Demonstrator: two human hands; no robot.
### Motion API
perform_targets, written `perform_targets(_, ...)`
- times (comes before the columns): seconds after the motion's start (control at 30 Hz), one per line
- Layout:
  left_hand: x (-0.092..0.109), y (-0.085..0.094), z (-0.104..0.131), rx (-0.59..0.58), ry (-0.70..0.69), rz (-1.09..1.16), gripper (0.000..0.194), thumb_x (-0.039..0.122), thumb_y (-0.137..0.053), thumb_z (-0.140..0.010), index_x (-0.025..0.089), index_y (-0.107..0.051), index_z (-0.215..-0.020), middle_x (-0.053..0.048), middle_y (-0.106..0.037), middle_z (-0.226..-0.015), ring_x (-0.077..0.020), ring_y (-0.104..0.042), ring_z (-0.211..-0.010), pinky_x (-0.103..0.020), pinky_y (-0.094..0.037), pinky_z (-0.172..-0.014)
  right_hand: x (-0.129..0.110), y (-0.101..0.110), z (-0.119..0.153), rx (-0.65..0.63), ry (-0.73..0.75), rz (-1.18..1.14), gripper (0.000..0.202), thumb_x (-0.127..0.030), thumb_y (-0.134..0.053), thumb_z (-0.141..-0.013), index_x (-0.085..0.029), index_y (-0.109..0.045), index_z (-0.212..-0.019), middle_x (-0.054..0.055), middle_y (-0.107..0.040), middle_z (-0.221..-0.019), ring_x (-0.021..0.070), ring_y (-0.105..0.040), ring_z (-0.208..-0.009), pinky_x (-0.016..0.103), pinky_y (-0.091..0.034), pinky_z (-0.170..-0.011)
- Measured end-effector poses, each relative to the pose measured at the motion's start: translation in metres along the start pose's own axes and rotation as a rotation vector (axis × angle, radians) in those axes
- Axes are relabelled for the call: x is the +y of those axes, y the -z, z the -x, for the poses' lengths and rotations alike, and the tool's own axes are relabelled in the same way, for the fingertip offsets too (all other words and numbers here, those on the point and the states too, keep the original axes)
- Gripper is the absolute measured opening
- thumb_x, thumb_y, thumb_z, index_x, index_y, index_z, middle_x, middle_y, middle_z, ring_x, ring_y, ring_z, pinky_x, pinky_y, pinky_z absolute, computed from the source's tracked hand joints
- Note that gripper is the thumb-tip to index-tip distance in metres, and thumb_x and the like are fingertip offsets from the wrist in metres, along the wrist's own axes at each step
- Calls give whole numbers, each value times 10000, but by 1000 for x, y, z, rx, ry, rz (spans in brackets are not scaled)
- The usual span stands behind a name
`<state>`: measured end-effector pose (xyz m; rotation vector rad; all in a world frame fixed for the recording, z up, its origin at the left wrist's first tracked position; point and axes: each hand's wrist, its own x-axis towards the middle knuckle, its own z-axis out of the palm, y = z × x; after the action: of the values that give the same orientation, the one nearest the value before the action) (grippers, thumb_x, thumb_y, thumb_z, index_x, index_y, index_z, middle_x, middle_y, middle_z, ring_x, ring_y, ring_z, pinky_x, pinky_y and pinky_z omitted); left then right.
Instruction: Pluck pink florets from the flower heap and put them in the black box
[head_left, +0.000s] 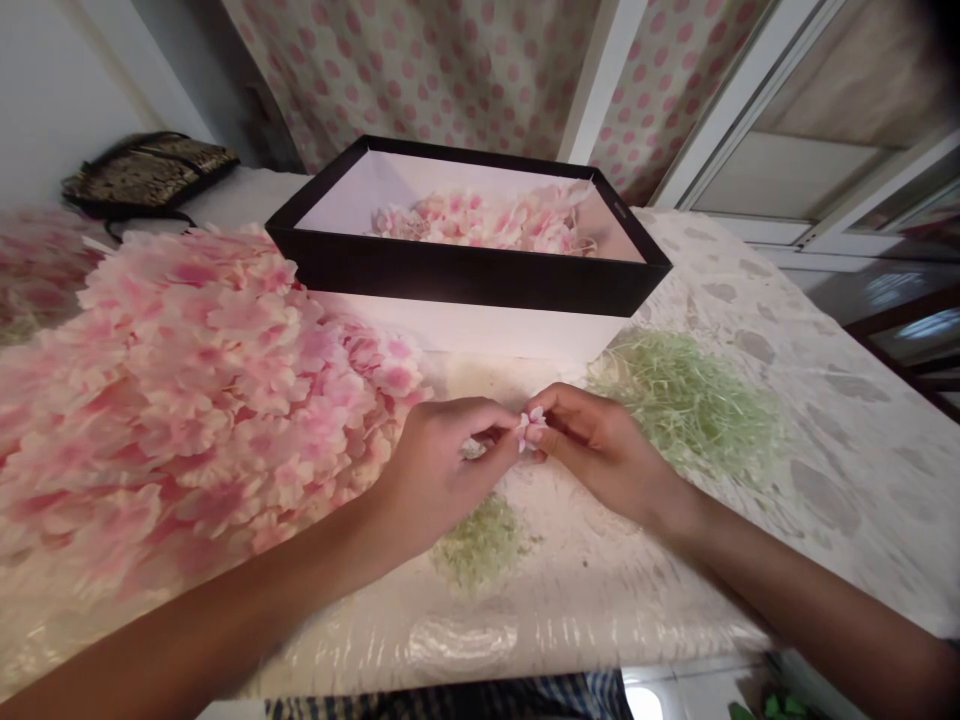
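Both hands are meeting just in front of the black box (465, 270), over the bench (750, 420). The small pink flower (531, 428) is sitting right between them, pinched at the fingertips.

Left hand (435, 470): fingers are closing narrow toward the flower from the box's left-front side, tips touching or just beside the petals; can't tell whether they're carrying any of its weight. Something pale is showing under those fingertips, too small to identify.

Right hand (600, 445): fingers are pinching the flower from the opposite side, thumb and forefinger tight on it. This hand is the one clearly gripping.

Key relation: the flower is lying level between the 2 sets of fingertips, both hands equally near, approach lines running roughly parallel to the box's front wall. The flower is too small to read a long axis.

Surroundings, relative to the box:
- Big pile of pink petals (187, 400) is spreading left-front of it, touching its left corner region.
- More pink petals are lying inside the box.
- Green strand heap (690, 400) is sitting right-front, just beyond the right hand.
- Smaller green clump (480, 540) is lying front, below the hands.
- Dark bag (146, 175) is resting far left-behind.
- Dotted curtain (420, 70) is hanging behind.

The bench is covered in a pale patterned sheet with a glossy, wrinkled front edge.
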<state>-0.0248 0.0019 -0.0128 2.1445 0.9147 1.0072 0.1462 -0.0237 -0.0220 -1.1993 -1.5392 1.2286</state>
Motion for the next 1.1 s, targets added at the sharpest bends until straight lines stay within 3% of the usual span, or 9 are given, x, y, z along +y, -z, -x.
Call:
perform_targets(0.17, 2, 2, -2, -22, 9, 122, 83, 112, -601, -801, 157, -669, -812, 18, -710, -719, -76, -634, -607, -142, -472, -554, -7, 6, 1, 26, 155, 242, 120, -272, -517, -880, -190, -491, -797, -9, -570, -670, 121, -557, -605, 236, -435, -551)
perform_targets(0.3, 2, 4, -3, -68, 134, 238, 162, 224, -577, -860, 182, -626, -1009, 6, -713, -841, -102, -669, -774, -169, -517, -684, -21, 37, 1, 291, 319, 838, 93, -233, -457, -898, -168, -515, -865, 71, -634, -802, 185, -602, -699, 293, -421, -619)
perform_targets(0.37, 0, 5, -4, -48, 183, 250, 138, 258, -540, -887, 193, -632, -968, 8, -703, -834, -106, -666, -790, -168, -513, -662, -26, 56, 0, 344, 230, 1102, 107, -236, -430, -900, -172, -504, -856, 72, -624, -745, 208, -594, -659, 302, -380, -584)
perform_targets(0.43, -2, 6, -5, -42, 223, 266, 166, 284, -498, -911, 193, -637, -912, 10, -689, -803, -104, -659, -768, -162, -500, -616, -26, 69, -1, 247, 77, 1248, 121, -242, -416, -903, -184, -498, -837, 43, -594, -650, 208, -578, -601, 293, -340, -548)
perform_targets(0.53, -5, 6, -7, -80, 245, 264, 206, 288, -470, -925, 182, -641, -879, 10, -676, -772, -99, -647, -732, -170, -494, -613, -22, 75, -3, 68, -57, 1337, 131, -212, -406, -899, -177, -510, -828, 48, -609, -646, 209, -593, -610, 289, -328, -547)
perform_targets(0.63, -6, 5, -6, -128, 207, 219, 212, 285, -482, -917, 170, -648, -852, 4, -671, -753, -105, -636, -707, -189, -491, -614, -21, 74, -6, 101, -105, 1364, 144, -188, -404, -894, -152, -526, -827, 81, -628, -677, 208, -590, -608, 296, -321, -546)
perform_targets(0.73, -7, 6, -5, -120, 178, 204, 219, 282, -478, -921, 168, -647, -840, 3, -670, -750, -108, -633, -702, -193, -490, -601, -31, 78, -3, 237, -47, 1154, 144, -233, -453, -895, -164, -541, -803, 66, -626, -693, 180, -561, -606, 295, -339, -550)
perform_targets(0.87, -6, 7, -6, -6, 31, 120, 119, 180, -534, -887, 170, -648, -856, 6, -677, -758, -92, -630, -699, -178, -487, -597, -44, 81, 4, 268, 73, 555, 174, -317, -551, -874, -192, -596, -762, 46, -656, -809, 176, -595, -760, 306, -429, -693)
perform_targets(1.1, -5, 5, -6, 129, -486, -107, 224, 80, -625, -815, 178, -643, -1017, -48, -601, -925, -114, -607, -803, -228, -532, -685, -42, 54, 1, -135, 9, -317, 125, -268, -601, -838, -205, -635, -736, 41, -707, -862, 214, -649, -915, 378, -455, -878)
